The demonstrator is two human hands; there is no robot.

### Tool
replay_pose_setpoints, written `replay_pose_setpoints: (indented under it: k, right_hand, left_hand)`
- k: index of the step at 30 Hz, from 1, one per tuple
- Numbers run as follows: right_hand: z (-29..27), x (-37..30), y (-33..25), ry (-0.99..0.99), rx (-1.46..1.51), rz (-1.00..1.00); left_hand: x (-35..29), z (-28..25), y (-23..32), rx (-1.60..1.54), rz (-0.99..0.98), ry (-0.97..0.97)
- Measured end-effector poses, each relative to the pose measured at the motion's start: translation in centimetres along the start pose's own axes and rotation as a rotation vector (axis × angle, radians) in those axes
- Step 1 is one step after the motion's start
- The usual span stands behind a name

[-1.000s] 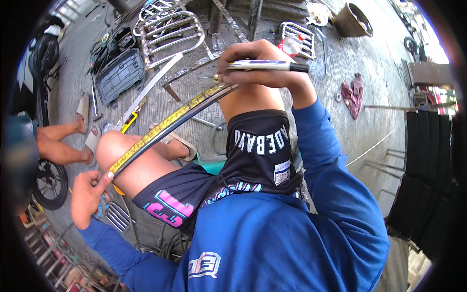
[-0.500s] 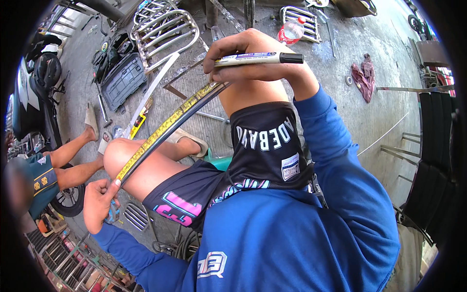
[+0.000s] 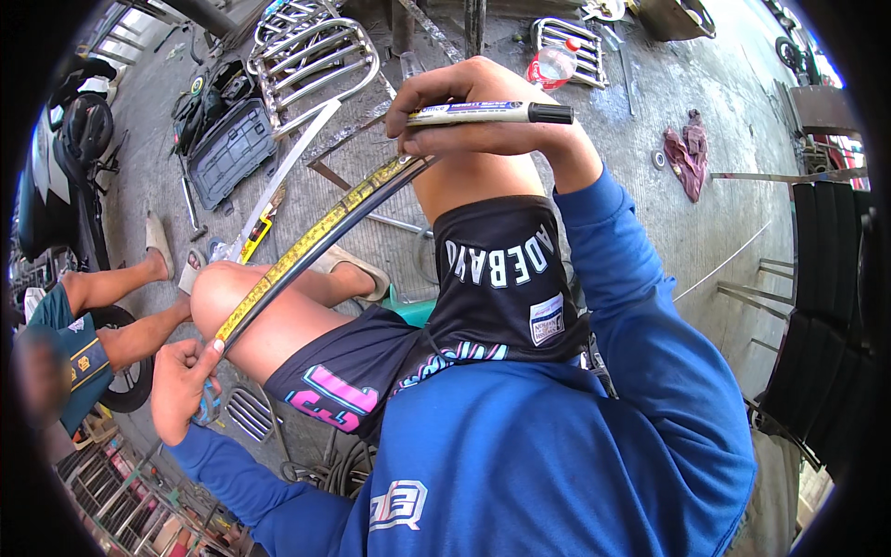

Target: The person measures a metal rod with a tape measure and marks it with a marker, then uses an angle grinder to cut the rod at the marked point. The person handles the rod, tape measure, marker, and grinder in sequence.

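A yellow tape measure blade (image 3: 295, 258) lies along a slim, shiny metal bar (image 3: 345, 228), stretched slantwise over my bare knee. At its lower left end my left hand (image 3: 184, 382) is closed, the thumb pressed on the blade; part of a blue case (image 3: 211, 405) shows under the fingers. My right hand (image 3: 478, 93) is closed at the upper end of blade and bar, the fingertips at the blade's tip. A white marker (image 3: 473, 114) with a black cap lies across that same hand, held between thumb and fingers. The palm side hides the exact grip on the bar.
Bent chrome racks (image 3: 316, 70) and an opened dark tool case (image 3: 232, 153) lie on the concrete floor ahead. A plastic bottle (image 3: 554, 65) and a maroon rag (image 3: 688, 156) are farther right. Another person's legs (image 3: 139, 320) reach in from the left, near a motorcycle (image 3: 70, 176).
Both hands keep their hold on the blade, bar and marker. The whole view has shifted slightly; my left hand appears a little farther left.
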State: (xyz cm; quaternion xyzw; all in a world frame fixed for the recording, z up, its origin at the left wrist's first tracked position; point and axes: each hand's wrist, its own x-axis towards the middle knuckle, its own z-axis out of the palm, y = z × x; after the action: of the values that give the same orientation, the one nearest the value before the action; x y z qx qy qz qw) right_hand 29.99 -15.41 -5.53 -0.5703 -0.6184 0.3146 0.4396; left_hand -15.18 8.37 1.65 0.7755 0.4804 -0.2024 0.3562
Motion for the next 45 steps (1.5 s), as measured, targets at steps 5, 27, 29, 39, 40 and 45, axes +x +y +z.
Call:
replay_pose_setpoints:
  k: [5, 27, 29, 39, 40, 45]
  right_hand:
    - [0.2, 0.0, -0.1, 0.020, -0.002, 0.027]
    - [13.7, 2.5, -7.7, 0.736, 0.490, -0.253]
    - [17.6, 3.4, -9.2, 0.478, 0.414, -0.166]
    - [25.2, 8.3, -9.6, 0.307, -0.122, -0.351]
    - [25.2, 8.2, -9.5, 0.306, -0.127, -0.329]
    - [25.3, 8.1, -9.0, 0.297, -0.170, -0.345]
  left_hand:
    - [0.1, 0.1, -0.1, -0.016, 0.002, 0.008]
    - [0.0, 1.0, -0.3, 0.109, 0.210, 0.176]
    - [0.0, 0.8, -0.2, 0.168, 0.229, 0.202]
    - [0.2, 1.6, -1.0, 0.133, 0.334, 0.277]
    - [0.2, 1.6, -1.0, 0.139, 0.327, 0.282]
    - [0.2, 1.2, -0.4, 0.186, 0.270, 0.254]
